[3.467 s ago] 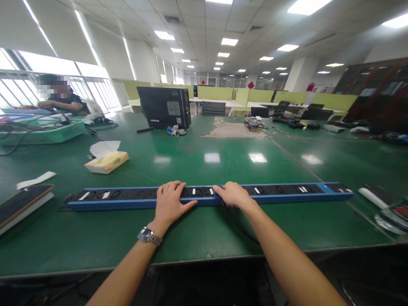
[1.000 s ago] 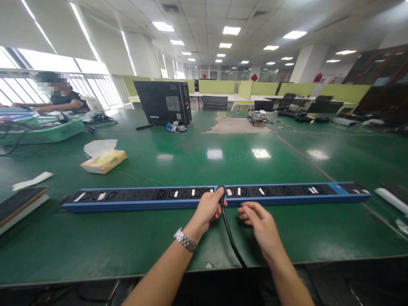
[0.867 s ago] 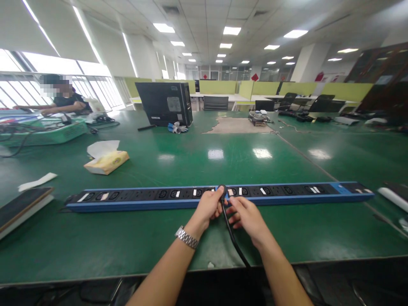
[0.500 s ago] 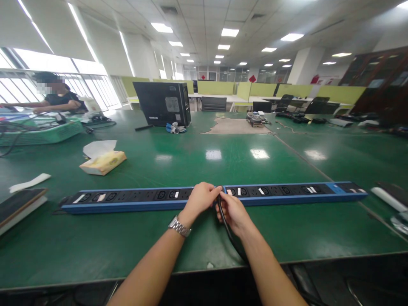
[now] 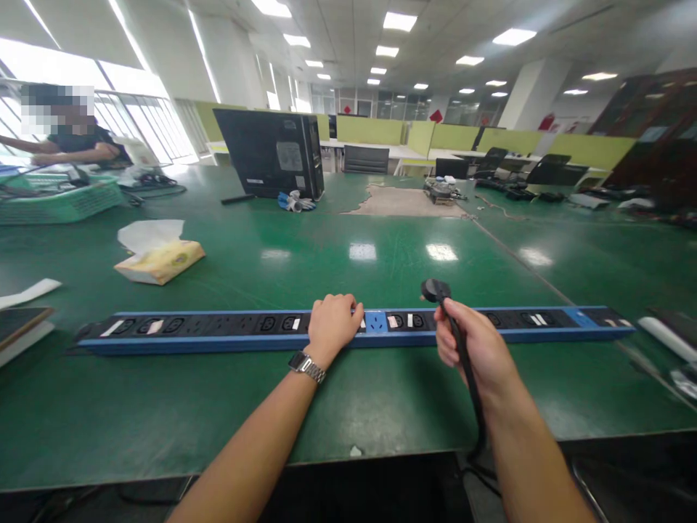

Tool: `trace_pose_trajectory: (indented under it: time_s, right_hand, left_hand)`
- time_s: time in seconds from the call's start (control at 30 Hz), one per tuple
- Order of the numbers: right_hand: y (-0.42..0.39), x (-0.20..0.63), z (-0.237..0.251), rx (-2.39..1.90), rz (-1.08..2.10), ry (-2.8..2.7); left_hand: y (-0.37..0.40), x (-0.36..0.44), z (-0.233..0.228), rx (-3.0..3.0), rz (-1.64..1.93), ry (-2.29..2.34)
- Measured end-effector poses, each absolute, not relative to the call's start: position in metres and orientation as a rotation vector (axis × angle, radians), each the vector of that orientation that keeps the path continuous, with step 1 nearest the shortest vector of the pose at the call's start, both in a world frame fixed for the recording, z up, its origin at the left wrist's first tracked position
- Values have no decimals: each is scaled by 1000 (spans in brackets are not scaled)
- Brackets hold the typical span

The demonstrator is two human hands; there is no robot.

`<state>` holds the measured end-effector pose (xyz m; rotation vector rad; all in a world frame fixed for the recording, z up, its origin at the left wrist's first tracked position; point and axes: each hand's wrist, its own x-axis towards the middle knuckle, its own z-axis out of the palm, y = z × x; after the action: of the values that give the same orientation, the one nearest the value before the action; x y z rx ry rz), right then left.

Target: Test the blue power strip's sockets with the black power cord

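Observation:
A long blue and black power strip (image 5: 207,328) lies across the green table (image 5: 348,392) in front of me. My left hand (image 5: 333,325), with a metal watch on the wrist, rests closed on the strip near its middle, next to a bare blue socket (image 5: 375,322). My right hand (image 5: 473,347) grips a black cable (image 5: 475,407) just below its black plug (image 5: 434,290). The plug is lifted clear above the strip, and the cable runs down over the table's front edge.
A tissue box (image 5: 160,260) lies at the left. A black computer case (image 5: 268,152) and blue-white gloves (image 5: 295,201) stand farther back. A seated person (image 5: 76,142) works beside a green basket (image 5: 59,202) at far left. A board (image 5: 19,330) and a white object (image 5: 667,338) flank the strip's ends.
My right hand has pulled the plug out of the strip and raised it to the right, baring the blue socket. My left hand stays pressed on the strip.

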<state>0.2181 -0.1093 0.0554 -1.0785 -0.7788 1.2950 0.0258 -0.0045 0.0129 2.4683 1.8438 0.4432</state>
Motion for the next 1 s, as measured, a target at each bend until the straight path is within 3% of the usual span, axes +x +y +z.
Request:
trace_pose_trajectory:
  time_s: [0.27,0.53,0.73,1.0]
  right_hand:
    - [-98,268,7,-1296,1499,-613]
    - [-93,284,27,-1876,1082,-1135]
    - [-72,288,50,-2359,425,-2061]
    - [-76,254,79,-2634,299,-2403]
  left_hand:
    - [-5,26,12,2516,446,1836]
    - [-5,24,11,2534,466,1827]
    - [-5,25,9,2537,472,1843]
    - [-6,26,10,2542,439,1860]
